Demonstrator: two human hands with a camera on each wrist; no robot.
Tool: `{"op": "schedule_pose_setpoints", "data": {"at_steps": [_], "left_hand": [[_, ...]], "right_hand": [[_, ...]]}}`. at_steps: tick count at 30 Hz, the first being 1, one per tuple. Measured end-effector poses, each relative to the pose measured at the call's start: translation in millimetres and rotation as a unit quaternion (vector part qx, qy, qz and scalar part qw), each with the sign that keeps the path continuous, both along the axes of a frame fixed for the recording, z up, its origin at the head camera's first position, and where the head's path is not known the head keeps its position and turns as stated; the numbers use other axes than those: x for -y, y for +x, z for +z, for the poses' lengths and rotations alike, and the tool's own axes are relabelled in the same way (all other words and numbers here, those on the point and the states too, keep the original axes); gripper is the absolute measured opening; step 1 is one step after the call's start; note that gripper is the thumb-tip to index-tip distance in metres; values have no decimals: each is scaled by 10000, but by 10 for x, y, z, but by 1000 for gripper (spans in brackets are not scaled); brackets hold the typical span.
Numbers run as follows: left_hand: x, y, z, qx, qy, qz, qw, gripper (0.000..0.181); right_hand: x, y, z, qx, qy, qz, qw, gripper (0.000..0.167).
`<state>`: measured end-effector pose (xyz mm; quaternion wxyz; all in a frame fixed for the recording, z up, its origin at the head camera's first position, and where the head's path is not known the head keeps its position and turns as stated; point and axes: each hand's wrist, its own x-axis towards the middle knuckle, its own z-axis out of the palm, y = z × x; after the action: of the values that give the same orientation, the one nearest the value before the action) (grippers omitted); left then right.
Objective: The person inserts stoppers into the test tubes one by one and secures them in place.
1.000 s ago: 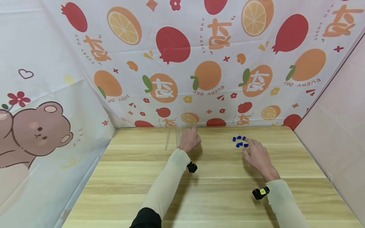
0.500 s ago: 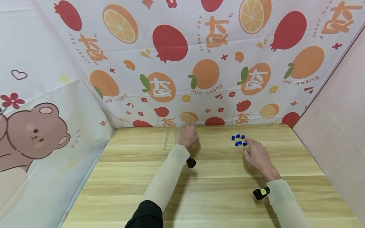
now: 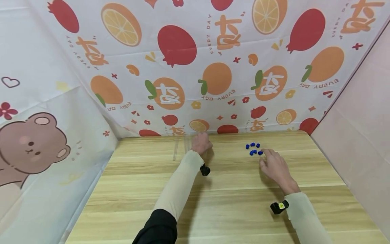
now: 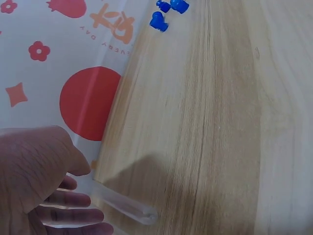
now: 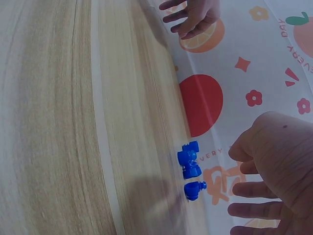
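Lying loose just beyond the fingertips of your right hand (image 3: 276, 167), the blue caps (image 3: 251, 153) are probably grouped for easy reach, as are the clear tubes (image 4: 129, 207) beside the fingers of your left hand (image 3: 201, 143); both sets of fingers are relaxed and parted, the right holding nothing, the left near a tube, contact unclear

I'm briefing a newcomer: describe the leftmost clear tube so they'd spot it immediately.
On the wood-grain table, go to the far edge, left of the person's left hand. The leftmost tube is thin and clear. A strip of bare tabletop sets it apart from the clear tubing beside the hand.
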<state>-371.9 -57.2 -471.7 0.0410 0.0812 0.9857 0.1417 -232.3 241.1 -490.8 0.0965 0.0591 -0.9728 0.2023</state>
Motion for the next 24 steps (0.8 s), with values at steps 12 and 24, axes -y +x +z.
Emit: {"op": "schedule_pose_setpoints", "data": {"at_steps": [12, 24], "left_hand": [[-71, -40, 12, 168, -134, 19, 9998, 37], [-182, -71, -10, 364, -450, 87, 9983, 15]], "right_hand": [[-38, 27, 5, 105, -71, -61, 9999, 47], [-99, 7, -20, 225, -117, -123, 9996, 46]]}}
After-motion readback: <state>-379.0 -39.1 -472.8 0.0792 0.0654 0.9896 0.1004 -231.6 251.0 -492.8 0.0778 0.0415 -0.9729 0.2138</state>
